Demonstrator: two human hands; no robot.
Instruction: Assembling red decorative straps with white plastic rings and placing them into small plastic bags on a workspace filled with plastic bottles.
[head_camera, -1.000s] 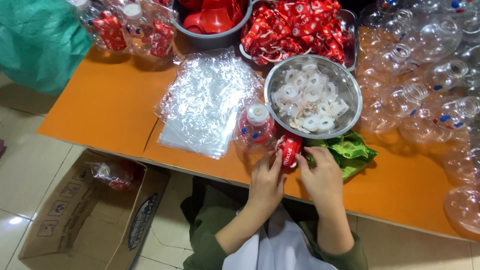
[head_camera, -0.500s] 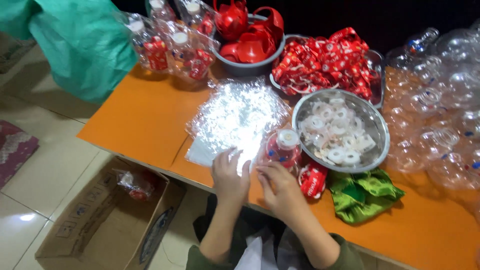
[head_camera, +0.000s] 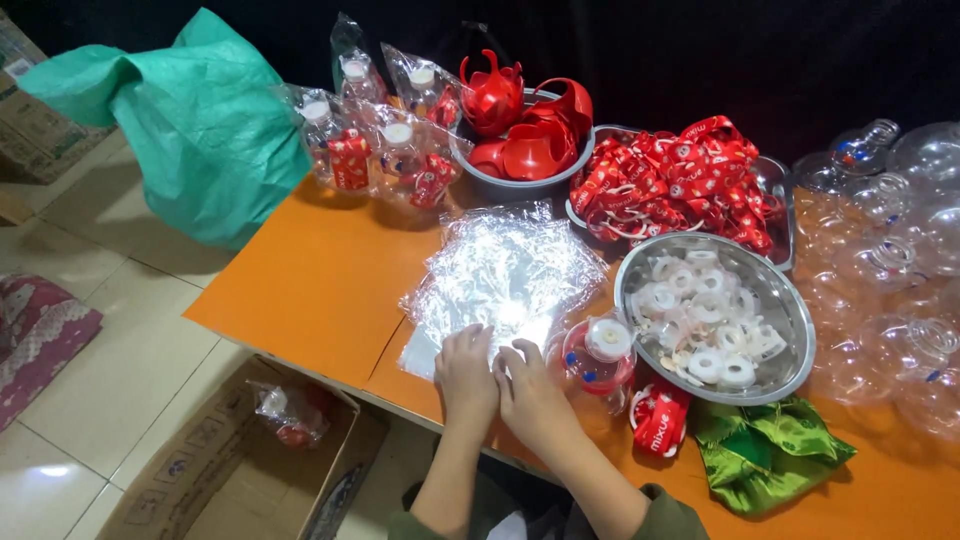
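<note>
1. The stack of clear bags (head_camera: 505, 275) lies on the orange table (head_camera: 300, 290), near its front edge, between the packed bottles at the back and the person.
2. Both hands rest on the stack's near corner. The left hand (head_camera: 467, 375) lies palm down, fingers curled onto the top bag; the right hand (head_camera: 530, 390) sits touching it, fingertips pinching at the plastic. Whether a single bag is already gripped I cannot tell, because glare hides the edges.
3. Just right of the hands stands a small clear bottle (head_camera: 597, 355) with a white cap and red inside, touching the steel bowl (head_camera: 715, 315) of white rings.
4. A red strap (head_camera: 660, 418) lies in front of the bowl, beside a green cloth (head_camera: 770, 450).
5. Farther back sit a tray of red straps (head_camera: 680, 185), a grey bowl of red handles (head_camera: 525, 140) and 4 or so bagged bottles (head_camera: 385, 150). Empty clear bottles (head_camera: 890, 260) crowd the right side.
6. A cardboard box (head_camera: 240, 470) stands open on the floor below.
7. Risks, as I judge them: the slick bags may cling, so 2 lift together; the stack could slide off the front edge; the right wrist could knock the bottle over.
</note>
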